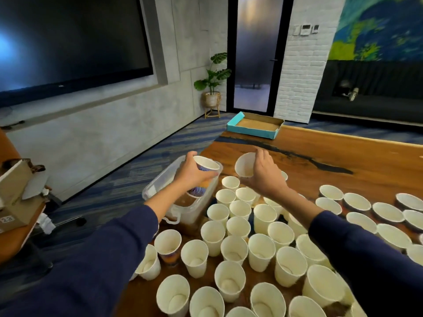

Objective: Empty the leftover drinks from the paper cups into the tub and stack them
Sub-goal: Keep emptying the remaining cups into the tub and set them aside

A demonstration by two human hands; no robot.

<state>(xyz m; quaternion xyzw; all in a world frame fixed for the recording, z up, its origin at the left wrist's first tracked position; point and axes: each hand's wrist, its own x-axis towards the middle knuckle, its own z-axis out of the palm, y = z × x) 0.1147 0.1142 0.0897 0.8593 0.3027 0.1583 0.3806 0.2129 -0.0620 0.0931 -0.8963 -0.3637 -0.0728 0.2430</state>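
Spillage is your risk; your left hand (191, 172) grips a stack of cups (204, 167) above the tub (158, 184); your right hand (263, 175) pinches a tilted cup (245, 167) beside it, over the table (343, 156); dregs could miss.

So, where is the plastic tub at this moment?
In the head view, the plastic tub sits at the left edge of the wooden table, under the left hand and left of the standing paper cups.
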